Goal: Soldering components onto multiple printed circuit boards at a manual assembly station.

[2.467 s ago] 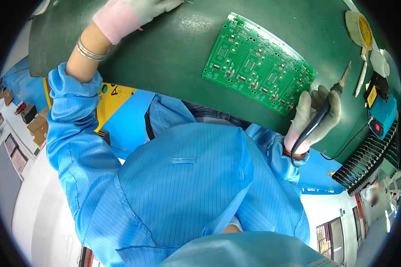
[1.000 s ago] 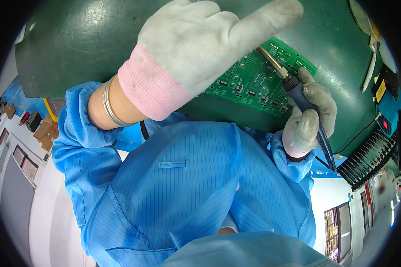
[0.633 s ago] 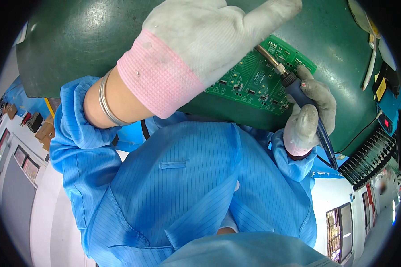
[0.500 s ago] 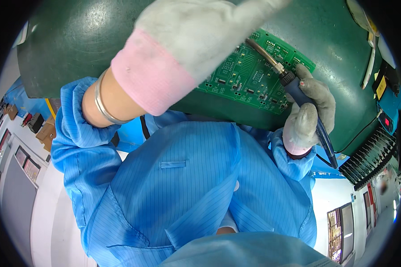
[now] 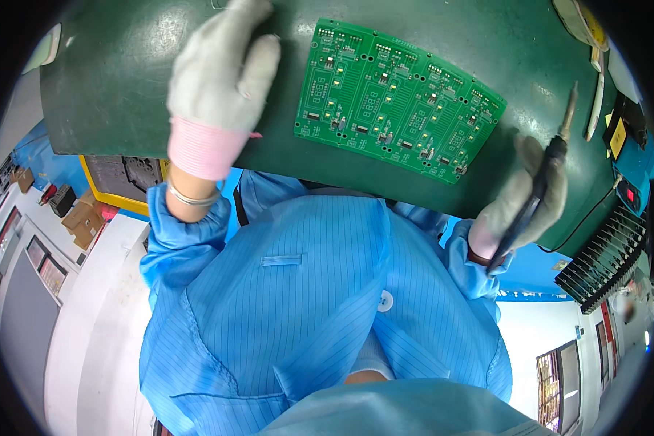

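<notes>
your right hand is clamped round a soldering iron, tip raised off the mat, right of the green circuit board. left hand, fingers loosely apart, holds nothing, hovering left of board. looks btwn joints; next needs tip brought onto a pad.

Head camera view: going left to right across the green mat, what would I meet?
Left hand in a grey glove → green circuit board → right hand holding a soldering iron → black ribbed rack.
</notes>
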A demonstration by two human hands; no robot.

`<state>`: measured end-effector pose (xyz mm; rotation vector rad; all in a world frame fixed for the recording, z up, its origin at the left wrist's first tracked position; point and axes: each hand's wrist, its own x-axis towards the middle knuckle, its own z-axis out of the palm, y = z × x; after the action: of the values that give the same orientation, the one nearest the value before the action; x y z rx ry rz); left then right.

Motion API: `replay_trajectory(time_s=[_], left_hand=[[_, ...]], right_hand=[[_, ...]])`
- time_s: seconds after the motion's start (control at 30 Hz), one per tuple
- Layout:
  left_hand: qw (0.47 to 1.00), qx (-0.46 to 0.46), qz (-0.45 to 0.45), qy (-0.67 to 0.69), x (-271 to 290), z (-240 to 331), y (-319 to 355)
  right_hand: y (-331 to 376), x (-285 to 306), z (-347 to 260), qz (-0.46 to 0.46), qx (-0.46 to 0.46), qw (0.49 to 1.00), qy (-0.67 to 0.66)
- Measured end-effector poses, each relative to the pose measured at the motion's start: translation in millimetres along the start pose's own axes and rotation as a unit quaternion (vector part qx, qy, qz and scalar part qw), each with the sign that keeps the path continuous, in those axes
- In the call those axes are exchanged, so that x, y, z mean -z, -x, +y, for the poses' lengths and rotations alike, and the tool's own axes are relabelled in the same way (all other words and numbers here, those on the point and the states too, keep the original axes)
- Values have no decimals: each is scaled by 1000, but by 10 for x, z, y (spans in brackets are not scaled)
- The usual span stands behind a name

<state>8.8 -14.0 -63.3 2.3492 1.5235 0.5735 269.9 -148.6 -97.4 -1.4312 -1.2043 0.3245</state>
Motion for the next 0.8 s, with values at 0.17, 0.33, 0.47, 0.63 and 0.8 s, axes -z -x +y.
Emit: replay_trajectory(time_s=[0.17, 0.33, 0.47, 0.63, 0.8], left_hand=[[979, 70, -86, 174, 136, 375, 45], [836, 211, 58, 504, -39, 331, 219], [789, 186, 32, 585, 86, 224, 271], [780, 188, -8, 597, 217, 146, 336], [723, 178, -27, 667, 341, 136, 368]], right_hand=[[149, -96, -132, -111, -32, 986, 118], [150, -234, -187, -44, -95, 990, -99], [-11, -313, -293, -16, -82, 978, -191], [-161, -278, -307, -44, -26, 974, -221], [-128, -315, -513, 28, -115, 970, -214]])
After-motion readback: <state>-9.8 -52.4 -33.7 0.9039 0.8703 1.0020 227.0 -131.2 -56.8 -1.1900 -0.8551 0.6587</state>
